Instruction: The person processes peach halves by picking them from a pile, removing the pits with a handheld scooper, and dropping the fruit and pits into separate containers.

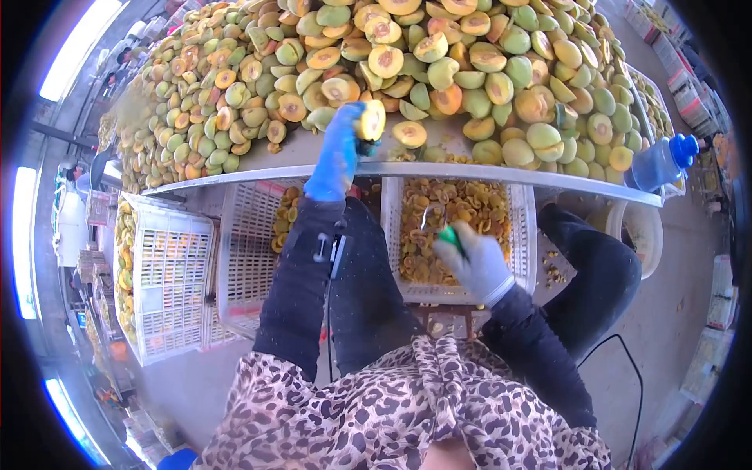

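Observation:
My left hand (pixel 338 149), in a blue glove, is closed around a halved peach (pixel 371 121) with its cut face outward, just above the table's metal edge. My right hand (pixel 478 265), in a pale grey glove, grips the green handle of a pitting tool (pixel 448 236). The tool's curved metal end points up and left over a white crate (pixel 526 235) of brownish-yellow fruit pieces (pixel 462 200). Beyond my left hand spreads a large heap of halved peaches (pixel 384 61), and one loose half (pixel 409 134) lies close by.
A metal rim (pixel 501 172) runs along the table's near side. At the right end stands a blue bottle (pixel 660 163). White crates (pixel 176 258) holding fruit stand at left, and a pale bucket (pixel 647 243) is beside my right knee. A black cable (pixel 640 376) lies on the floor.

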{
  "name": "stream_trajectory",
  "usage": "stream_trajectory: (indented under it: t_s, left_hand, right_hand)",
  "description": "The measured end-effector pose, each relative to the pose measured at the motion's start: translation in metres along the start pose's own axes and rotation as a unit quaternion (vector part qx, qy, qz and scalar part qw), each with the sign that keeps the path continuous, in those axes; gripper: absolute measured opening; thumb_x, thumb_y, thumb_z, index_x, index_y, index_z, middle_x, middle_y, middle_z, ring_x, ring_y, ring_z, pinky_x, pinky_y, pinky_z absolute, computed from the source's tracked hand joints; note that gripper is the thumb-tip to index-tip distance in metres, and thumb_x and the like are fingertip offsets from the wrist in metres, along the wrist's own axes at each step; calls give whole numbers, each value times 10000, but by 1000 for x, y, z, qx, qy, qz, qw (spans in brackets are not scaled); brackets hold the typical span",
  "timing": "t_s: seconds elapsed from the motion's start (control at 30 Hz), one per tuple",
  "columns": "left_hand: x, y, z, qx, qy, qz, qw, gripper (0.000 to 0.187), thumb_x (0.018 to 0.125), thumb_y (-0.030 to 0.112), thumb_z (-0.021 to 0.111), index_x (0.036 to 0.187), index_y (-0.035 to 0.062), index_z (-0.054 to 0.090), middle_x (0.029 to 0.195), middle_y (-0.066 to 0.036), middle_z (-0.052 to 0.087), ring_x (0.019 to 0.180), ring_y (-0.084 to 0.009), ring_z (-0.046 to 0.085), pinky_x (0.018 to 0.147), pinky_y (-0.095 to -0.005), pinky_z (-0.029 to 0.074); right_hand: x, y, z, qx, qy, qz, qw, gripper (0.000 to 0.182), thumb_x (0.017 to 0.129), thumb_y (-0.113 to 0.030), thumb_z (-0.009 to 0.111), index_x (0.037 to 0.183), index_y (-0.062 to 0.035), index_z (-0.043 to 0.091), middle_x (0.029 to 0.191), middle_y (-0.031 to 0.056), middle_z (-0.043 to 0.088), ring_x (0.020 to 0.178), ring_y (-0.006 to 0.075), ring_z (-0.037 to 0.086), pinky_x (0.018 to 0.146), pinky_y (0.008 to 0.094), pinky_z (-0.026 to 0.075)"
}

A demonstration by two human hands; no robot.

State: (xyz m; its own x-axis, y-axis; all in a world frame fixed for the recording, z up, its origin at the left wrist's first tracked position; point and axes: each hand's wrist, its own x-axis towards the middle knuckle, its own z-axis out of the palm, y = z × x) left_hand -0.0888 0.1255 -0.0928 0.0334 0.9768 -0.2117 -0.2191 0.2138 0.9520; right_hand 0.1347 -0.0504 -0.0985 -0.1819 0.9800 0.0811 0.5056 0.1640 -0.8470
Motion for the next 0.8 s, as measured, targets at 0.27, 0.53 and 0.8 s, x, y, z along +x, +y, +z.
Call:
stream_trajectory:
  t_s: [0.27,0.53,0.8]
  left_hand:
    - [-115,9,88,-257,-24,-36,966,452,965,380,395,1109,-15,562,941,-133,668,796,-217,654,709,-300,539]
    - [-142,-7,87,-158,-59,168,971,359,974,293,423,1080,-33,527,932,-172,656,803,-246,645,730,-344,532]
    - [-154,-15,95,125,27,302,945,300,959,235,497,1050,-43,564,897,-144,671,748,-199,661,679,-321,544]
  right_hand:
    - [29,-51,-23,43,46,-57,996,284,932,-301,540,908,-21,583,665,221,595,645,401,605,549,445,456]
    - [2,-63,-31,106,-52,6,993,342,948,-305,520,984,21,618,687,242,601,658,367,637,587,402,474]
    - [-13,-60,-45,185,-189,68,962,453,972,-374,469,1081,44,605,665,94,586,591,180,559,628,332,475]
